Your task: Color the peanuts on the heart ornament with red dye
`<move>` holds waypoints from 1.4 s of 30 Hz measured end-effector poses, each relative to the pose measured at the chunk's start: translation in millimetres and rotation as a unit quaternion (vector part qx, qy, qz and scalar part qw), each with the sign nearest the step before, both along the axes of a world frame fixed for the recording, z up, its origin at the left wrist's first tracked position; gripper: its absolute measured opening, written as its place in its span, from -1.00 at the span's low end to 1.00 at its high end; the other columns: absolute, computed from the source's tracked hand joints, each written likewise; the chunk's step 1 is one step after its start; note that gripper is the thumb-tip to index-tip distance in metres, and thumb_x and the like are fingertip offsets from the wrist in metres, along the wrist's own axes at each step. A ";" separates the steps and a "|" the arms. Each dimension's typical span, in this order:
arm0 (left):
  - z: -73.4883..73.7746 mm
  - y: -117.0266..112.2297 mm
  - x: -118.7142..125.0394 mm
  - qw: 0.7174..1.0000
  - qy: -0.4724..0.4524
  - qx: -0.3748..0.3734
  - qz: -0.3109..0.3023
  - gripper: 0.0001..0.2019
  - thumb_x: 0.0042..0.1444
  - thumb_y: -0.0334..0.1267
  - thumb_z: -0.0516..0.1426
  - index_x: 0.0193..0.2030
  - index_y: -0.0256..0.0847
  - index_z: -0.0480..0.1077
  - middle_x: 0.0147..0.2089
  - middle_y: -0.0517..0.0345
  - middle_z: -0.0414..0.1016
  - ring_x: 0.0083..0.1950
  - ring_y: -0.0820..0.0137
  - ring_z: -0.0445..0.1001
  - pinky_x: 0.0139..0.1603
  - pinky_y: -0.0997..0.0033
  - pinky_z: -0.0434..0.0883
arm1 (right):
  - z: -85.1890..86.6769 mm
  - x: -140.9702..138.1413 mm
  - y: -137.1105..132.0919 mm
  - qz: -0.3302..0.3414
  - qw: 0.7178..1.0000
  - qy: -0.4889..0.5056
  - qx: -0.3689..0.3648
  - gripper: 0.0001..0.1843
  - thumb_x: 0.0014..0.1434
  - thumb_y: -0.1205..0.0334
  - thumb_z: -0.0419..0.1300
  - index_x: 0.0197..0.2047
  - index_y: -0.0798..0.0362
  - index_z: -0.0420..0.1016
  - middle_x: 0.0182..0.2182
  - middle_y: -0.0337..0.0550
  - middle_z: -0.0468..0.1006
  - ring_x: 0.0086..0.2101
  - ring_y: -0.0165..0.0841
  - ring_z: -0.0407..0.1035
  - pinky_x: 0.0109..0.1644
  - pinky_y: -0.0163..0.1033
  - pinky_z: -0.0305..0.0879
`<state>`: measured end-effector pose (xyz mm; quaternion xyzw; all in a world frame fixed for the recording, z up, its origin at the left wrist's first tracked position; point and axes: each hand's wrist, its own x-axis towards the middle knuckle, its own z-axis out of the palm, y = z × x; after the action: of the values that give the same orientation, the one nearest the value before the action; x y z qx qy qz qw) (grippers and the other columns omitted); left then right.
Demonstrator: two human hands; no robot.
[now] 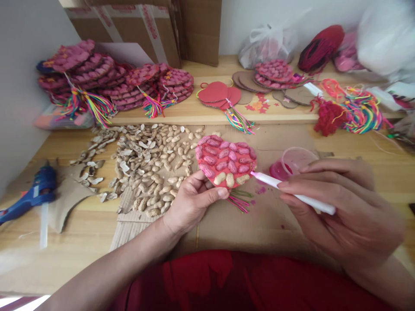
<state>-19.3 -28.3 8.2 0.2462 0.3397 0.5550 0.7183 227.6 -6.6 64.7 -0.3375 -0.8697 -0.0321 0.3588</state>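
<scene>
My left hand [197, 194] grips a red heart-shaped ornament [240, 160] by its lower left edge, thumb on the front. Rows of peanut shells cover it, pink above and bare tan along the bottom. A tassel [240, 202] of coloured cords hangs below its tip. Between the fingers of my right hand [337, 203] is a white pen-like brush [293, 193], its pink tip at the ornament's right edge. Behind that hand stands a clear plastic cup [293, 162] with pink liquid, partly hidden by my fingers.
Loose peanut shells [155, 160] spread over cardboard at left. A blue glue gun [35, 190] lies farther left. Along the raised back shelf are stacked pink ornaments [84, 73], red hearts [215, 94], paper stars [259, 103], coloured tassels [363, 110] and plastic bags [267, 45].
</scene>
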 end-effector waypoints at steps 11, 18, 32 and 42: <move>1.5 1.3 -1.2 0.999 0.004 -0.035 0.006 -0.74 -0.09 -0.42 0.47 -0.22 -0.24 0.61 -0.28 0.20 0.62 -0.35 0.56 0.50 -0.21 0.57 0.50 | -1.4 1.7 -0.1 -0.012 1.000 0.012 -0.012 -0.70 0.10 0.33 0.39 -0.08 -0.10 0.55 -0.34 -0.24 0.68 -0.19 -0.22 0.52 -0.02 -0.04 0.41; 0.8 1.7 -1.7 0.999 -0.013 -0.038 0.008 -0.76 -0.09 -0.44 0.46 -0.25 -0.26 0.63 -0.31 0.20 0.62 -0.37 0.58 0.50 -0.22 0.58 0.51 | -2.7 4.6 -0.3 -0.038 0.999 0.020 -0.002 -0.68 0.08 0.34 0.41 -0.08 -0.09 0.56 -0.31 -0.21 0.66 -0.15 -0.19 0.51 0.04 -0.03 0.42; 2.2 2.5 -4.3 0.998 -0.034 -0.056 -0.005 -0.75 -0.09 -0.46 0.47 -0.24 -0.27 0.62 -0.31 0.20 0.65 -0.37 0.59 0.56 -0.24 0.67 0.55 | -3.5 1.7 -1.1 -0.027 0.998 0.045 -0.029 -0.75 0.14 0.33 0.38 -0.10 -0.09 0.55 -0.32 -0.23 0.66 -0.15 -0.22 0.50 0.03 -0.04 0.39; 3.1 1.4 -4.9 0.996 -0.044 -0.074 -0.001 -0.73 -0.11 -0.47 0.48 -0.23 -0.29 0.63 -0.30 0.18 0.68 -0.33 0.54 0.63 -0.27 0.69 0.57 | -5.1 0.7 -0.2 -0.025 0.998 0.060 -0.026 -0.73 0.13 0.34 0.39 -0.09 -0.08 0.57 -0.31 -0.22 0.66 -0.15 -0.22 0.50 0.04 -0.02 0.40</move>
<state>-24.2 -26.9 11.3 0.1683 0.3474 0.5378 0.7495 228.3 -6.8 59.6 -0.3695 -0.8386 0.0017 0.4002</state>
